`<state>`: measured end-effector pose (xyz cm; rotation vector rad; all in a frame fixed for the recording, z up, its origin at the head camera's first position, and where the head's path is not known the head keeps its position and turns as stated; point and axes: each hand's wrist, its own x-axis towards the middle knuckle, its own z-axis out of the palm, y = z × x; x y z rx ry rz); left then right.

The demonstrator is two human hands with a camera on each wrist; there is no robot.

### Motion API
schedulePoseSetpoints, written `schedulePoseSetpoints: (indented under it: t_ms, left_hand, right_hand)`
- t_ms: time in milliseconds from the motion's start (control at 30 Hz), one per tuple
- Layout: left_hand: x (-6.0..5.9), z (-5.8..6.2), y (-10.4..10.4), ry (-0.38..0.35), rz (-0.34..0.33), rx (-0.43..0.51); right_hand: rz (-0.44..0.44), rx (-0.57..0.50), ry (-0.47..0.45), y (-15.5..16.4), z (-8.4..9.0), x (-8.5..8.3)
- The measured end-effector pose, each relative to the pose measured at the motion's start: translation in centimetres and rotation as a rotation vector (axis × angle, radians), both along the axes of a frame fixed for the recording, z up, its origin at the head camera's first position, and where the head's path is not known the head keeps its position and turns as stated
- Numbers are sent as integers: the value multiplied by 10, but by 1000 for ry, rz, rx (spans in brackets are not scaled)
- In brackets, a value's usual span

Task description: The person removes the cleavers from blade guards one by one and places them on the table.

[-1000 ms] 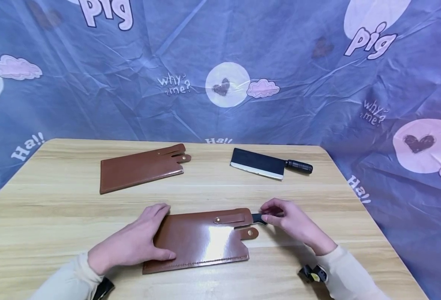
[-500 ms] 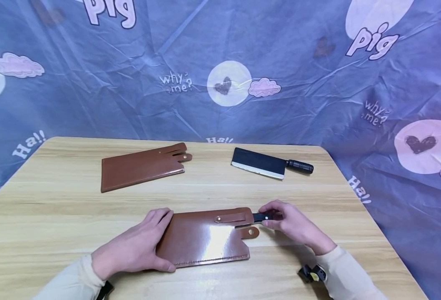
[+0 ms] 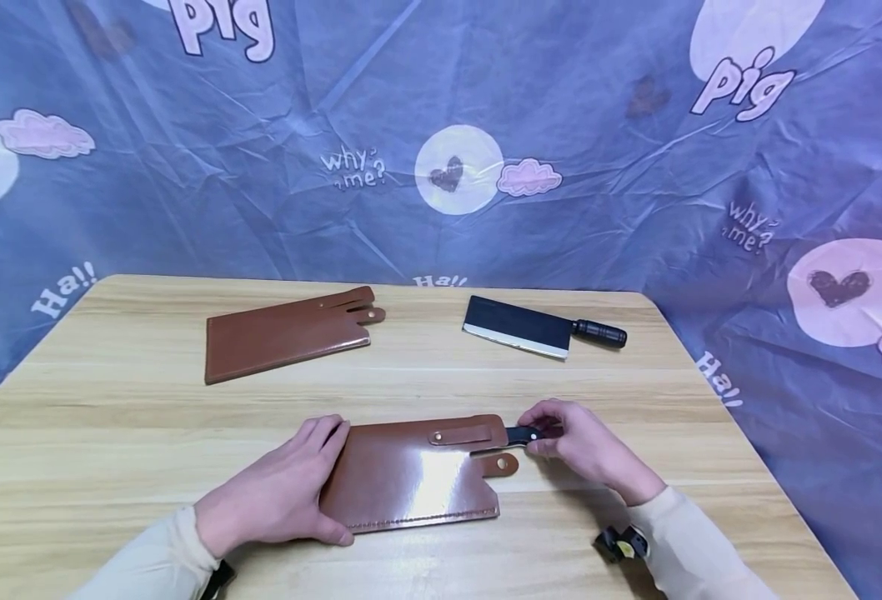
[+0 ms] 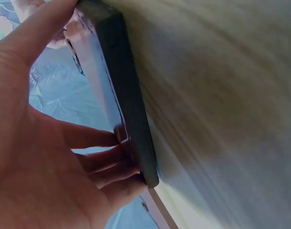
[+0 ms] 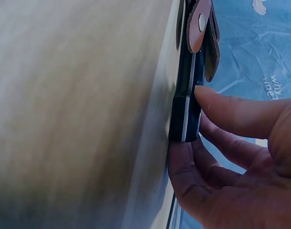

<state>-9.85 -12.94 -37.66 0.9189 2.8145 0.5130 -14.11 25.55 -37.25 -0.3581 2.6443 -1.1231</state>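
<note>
A brown leather knife sheath (image 3: 411, 479) lies flat on the near middle of the table, its cut-out end to the right. My left hand (image 3: 276, 492) grips its left end, thumb along the near edge and fingers at the far edge; the left wrist view shows the dark end face (image 4: 131, 95) between them. From the sheath's right end sticks a black knife handle (image 5: 186, 112) with a pale rivet. My right hand (image 3: 583, 446) pinches this handle between thumb and fingers. The blade is hidden inside the sheath. The snap strap (image 3: 501, 465) is unfastened.
Farther back, a second brown leather sheath (image 3: 283, 337) lies at left. A cleaver (image 3: 518, 323) with a black handle lies at back right, its bright cutting edge toward me. A blue printed cloth (image 3: 441, 100) hangs behind the wooden table (image 3: 148, 442).
My left thumb has slid from on top of the sheath to its near edge. My right fingers have shifted slightly toward the handle's end, baring more of it. The cleaver and far sheath stay put.
</note>
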Motion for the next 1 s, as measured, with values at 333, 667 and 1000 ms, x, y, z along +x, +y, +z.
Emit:
schedulePoseSetpoints:
  t_ms: [333, 667, 1000]
  left_hand:
    - [-2, -1, 3, 5, 19, -6]
    - [-2, 1, 0, -13, 66, 14]
    - [-4, 1, -3, -21, 109, 22]
  right_hand:
    - [-30, 18, -3, -1, 2, 1]
    - [-44, -54, -15, -1, 3, -2]
    - [-80, -94, 0, -2, 2, -4]
